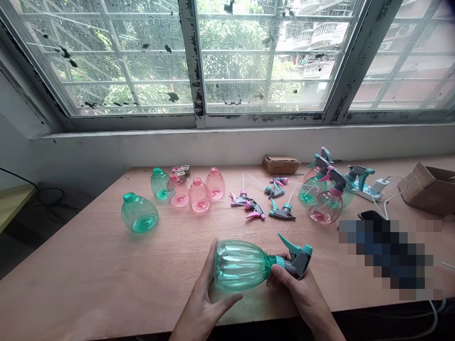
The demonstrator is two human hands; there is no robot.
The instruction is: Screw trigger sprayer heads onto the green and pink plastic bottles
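Observation:
A green see-through spray bottle (240,263) lies on its side near the table's front edge, with a grey and teal trigger head (296,258) fitted on its neck. My left hand (206,293) cups the bottle's base end, fingers curled round it. My right hand (295,289) grips the neck just under the trigger head. Both hands hold the same bottle low over the wooden table (88,265).
Uncapped green bottles (138,213) and pink bottles (199,195) stand at the back left. Loose trigger heads (256,208) lie mid-table. Finished spray bottles (325,199) stand at the right, beside a power strip (369,192), a cardboard box (426,187) and a phone (371,215).

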